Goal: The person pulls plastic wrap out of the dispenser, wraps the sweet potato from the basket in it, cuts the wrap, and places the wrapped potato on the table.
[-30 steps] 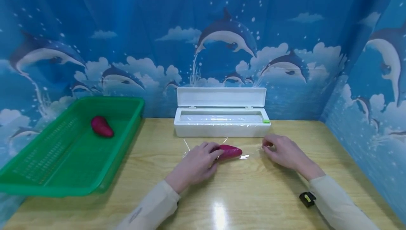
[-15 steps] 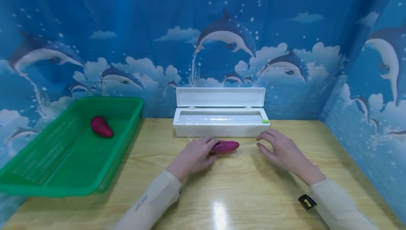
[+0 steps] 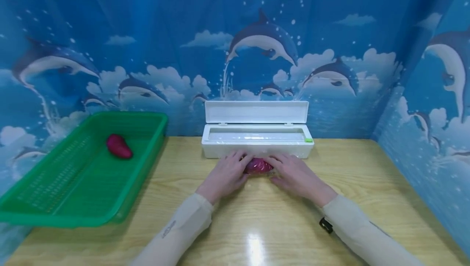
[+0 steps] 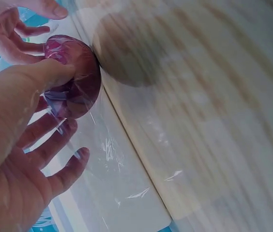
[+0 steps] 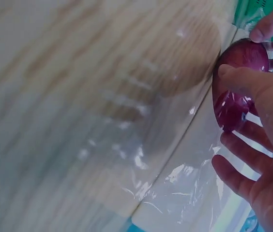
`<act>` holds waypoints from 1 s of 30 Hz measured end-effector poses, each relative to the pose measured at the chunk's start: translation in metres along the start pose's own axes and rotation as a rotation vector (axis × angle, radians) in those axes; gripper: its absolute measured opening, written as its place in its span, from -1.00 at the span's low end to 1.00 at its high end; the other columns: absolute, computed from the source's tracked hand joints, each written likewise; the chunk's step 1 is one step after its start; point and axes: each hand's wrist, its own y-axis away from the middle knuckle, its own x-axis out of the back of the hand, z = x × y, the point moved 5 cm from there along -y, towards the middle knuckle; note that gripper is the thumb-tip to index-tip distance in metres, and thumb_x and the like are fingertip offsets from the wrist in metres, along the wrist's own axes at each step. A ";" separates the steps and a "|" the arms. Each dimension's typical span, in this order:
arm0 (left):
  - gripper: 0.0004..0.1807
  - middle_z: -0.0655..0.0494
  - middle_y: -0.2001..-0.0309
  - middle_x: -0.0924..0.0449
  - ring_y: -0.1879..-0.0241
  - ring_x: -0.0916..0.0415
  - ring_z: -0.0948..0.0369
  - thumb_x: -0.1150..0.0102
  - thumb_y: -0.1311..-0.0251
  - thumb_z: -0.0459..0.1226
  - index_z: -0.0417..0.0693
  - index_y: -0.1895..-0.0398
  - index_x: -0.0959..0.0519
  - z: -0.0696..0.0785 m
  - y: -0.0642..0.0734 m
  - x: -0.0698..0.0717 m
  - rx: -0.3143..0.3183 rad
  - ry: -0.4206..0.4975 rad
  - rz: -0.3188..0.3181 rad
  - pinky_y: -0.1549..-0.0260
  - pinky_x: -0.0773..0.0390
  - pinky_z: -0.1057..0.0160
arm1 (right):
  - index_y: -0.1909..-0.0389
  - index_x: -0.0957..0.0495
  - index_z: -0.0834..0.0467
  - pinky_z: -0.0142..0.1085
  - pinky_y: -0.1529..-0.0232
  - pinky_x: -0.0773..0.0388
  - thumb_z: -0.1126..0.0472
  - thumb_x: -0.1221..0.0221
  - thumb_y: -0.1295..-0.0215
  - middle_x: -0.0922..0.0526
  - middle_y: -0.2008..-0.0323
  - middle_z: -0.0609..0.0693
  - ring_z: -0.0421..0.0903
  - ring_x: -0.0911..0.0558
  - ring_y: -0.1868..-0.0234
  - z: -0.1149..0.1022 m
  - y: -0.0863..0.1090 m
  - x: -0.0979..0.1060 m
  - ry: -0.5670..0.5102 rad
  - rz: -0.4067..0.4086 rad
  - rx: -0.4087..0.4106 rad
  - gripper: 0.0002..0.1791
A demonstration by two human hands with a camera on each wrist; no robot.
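Observation:
In the head view a purple-red sweet potato (image 3: 258,165), covered in shiny clear cling film, is right in front of the white cling film box (image 3: 220,150). My left hand (image 3: 227,175) grips its left end, and my right hand (image 3: 296,177) its right end. Both wrist views have the thumbs on the near side of the sweet potato (image 4: 74,99) and fingers curled behind it. Creased cling film (image 5: 175,176) spreads beside it in the right wrist view. How far the film goes round underneath is hidden.
At the left stands a green plastic basket (image 3: 84,184) with a second purple-red sweet potato (image 3: 119,146) inside. The box's lid (image 3: 257,112) is raised, and a green slider (image 3: 308,140) sits at its right end. Dolphin-print curtains (image 3: 176,33) close off the back and right.
My right hand has come left from beside the sweet potato and now grips it. The sweet potato has shifted back toward the box, with my left hand still on it.

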 end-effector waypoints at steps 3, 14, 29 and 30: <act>-0.36 0.01 -0.29 -0.53 -0.26 -0.53 0.07 -0.30 -0.34 -0.15 -0.01 -0.44 -0.36 0.000 -0.001 0.002 0.000 0.006 0.017 -0.25 -0.59 0.04 | -0.24 -0.55 0.14 0.02 -0.12 -0.65 0.18 -0.51 -0.09 -0.65 -0.16 0.13 0.11 -0.65 -0.14 0.000 -0.006 -0.002 0.007 0.030 -0.006 -0.35; -0.32 -0.02 -0.28 -0.48 -0.25 -0.53 0.10 -0.44 -0.18 -0.26 -0.07 -0.36 -0.40 0.001 -0.004 0.003 -0.002 0.082 0.007 -0.27 -0.58 0.16 | -0.20 -0.58 0.15 -0.06 -0.14 -0.66 0.24 -0.46 -0.12 -0.73 -0.07 0.07 0.01 -0.69 -0.07 0.008 -0.012 -0.002 -0.137 -0.017 -0.043 -0.43; -0.56 0.01 -0.02 -0.67 0.00 -0.63 0.10 -0.38 -0.27 -0.18 -0.09 -0.14 -0.49 0.000 -0.009 0.005 0.045 0.017 0.056 -0.11 -0.65 0.16 | -0.13 -0.56 0.17 0.01 -0.11 -0.64 0.22 -0.31 -0.35 -0.73 0.02 0.09 0.08 -0.62 -0.08 0.015 -0.012 -0.007 -0.219 0.006 -0.129 -0.64; -0.56 0.00 -0.03 -0.67 -0.02 -0.63 0.10 -0.38 -0.28 -0.18 -0.09 -0.15 -0.49 0.000 -0.009 0.005 0.050 0.023 0.051 -0.14 -0.64 0.15 | -0.14 -0.56 0.17 0.02 -0.13 -0.63 0.22 -0.30 -0.36 -0.73 0.01 0.09 0.09 -0.62 -0.10 0.015 -0.013 -0.007 -0.224 0.001 -0.139 -0.64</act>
